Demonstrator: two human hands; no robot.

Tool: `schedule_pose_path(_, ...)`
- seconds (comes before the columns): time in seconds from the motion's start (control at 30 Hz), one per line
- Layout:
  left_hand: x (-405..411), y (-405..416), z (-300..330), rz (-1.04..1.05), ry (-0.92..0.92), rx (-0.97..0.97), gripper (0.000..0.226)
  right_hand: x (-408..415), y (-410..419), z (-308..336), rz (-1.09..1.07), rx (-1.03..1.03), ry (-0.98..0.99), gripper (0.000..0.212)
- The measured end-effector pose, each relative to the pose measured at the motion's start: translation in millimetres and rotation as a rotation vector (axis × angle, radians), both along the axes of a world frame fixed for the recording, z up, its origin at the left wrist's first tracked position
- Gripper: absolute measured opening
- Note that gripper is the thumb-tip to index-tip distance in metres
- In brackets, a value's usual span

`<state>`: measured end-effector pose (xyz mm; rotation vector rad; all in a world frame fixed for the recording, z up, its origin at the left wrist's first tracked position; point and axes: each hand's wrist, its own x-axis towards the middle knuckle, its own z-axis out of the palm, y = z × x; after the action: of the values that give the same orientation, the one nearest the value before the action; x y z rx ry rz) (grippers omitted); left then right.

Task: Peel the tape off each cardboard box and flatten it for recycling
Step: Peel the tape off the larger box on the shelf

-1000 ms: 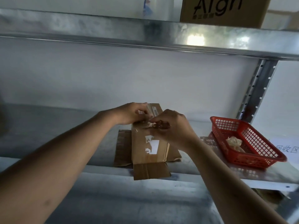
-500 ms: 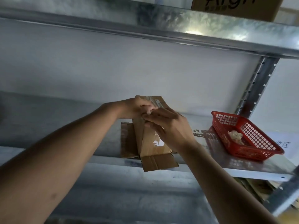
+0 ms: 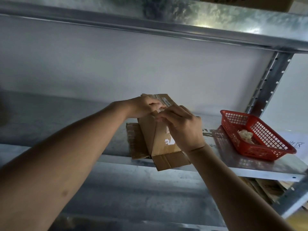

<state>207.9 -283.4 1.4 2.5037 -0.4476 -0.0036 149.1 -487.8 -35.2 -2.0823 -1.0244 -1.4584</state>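
change: since a second ago the box (image 3: pixel 164 135) has been tipped up on its end and turned a little, and both my hands have risen with its top edge.
box: brown cardboard, standing tilted on the metal shelf (image 3: pixel 250 165), its bottom flap (image 3: pixel 171 161) folded out over the shelf's front edge. white torn patches show on the face toward me, and a printed label runs along the top.
left hand: my left hand (image 3: pixel 145 106) grips the box's top edge from the left, fingers curled over it.
right hand: my right hand (image 3: pixel 181 125) lies across the upper front of the box, fingertips bent in at the top edge just beside my left fingers. they seem to pinch a pale strip of tape (image 3: pixel 160 111) there, though it is small and blurred.
under the box: flat cardboard (image 3: pixel 135 140) lies on the shelf, showing to the left of the box.
basket: a red plastic basket (image 3: pixel 270 152) sits on the same shelf, well to the right of the box, with a crumpled pale wad (image 3: pixel 245 135) inside.
paper: a white sheet (image 3: pixel 298 144) with printed characters lies behind the basket.
above: another metal shelf (image 3: pixel 166 17) carries a brown carton (image 3: pixel 246 2), only its lower edge visible.
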Motion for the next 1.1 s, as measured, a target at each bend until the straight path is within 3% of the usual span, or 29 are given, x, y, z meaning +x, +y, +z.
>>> schedule_pose_path(0.13, -1.9, -11.1, -0.5, 0.055, -0.022, 0.042, 0.045, 0.7, -12.6, 0.6, 0.039, 0.091, 0.164, 0.011)
schedule_pose_path(0.33, -7.3, -16.9, 2.9, -0.005, -0.04, 0.038, 0.036, -1.6, -12.8, 6.5, 0.097, 0.085, 0.411, 0.008)
schedule_pose_path(0.5, -7.3, -18.1, 0.7, 0.004, -0.003, -0.003, 0.024, -12.5, -10.5, 18.6, -0.001, -0.238, 0.304, 0.028)
schedule_pose_path(0.57, -6.4, -16.0, -2.9, 0.043, -0.01, -0.01, 0.026, -15.3, -4.6, 17.7, -0.063, -0.254, 0.268, 0.019)
schedule_pose_path(0.7, -3.8, -16.1, -6.4, 0.093, -0.034, -0.023, 0.039, -23.6, 5.5, 11.6, -0.124, -0.122, 0.236, 0.01)
schedule_pose_path(1.0, -4.8, -12.8, 3.1, 0.012, 0.046, -0.085, 0.028, -32.0, 11.8, 1.4, -0.219, 0.106, 0.329, 0.015)
schedule_pose_path(1.1, -9.3, -13.6, 5.8, -0.01, 0.059, -0.073, 0.058, -31.5, 4.1, -3.7, -0.094, 0.309, 0.464, 0.025)
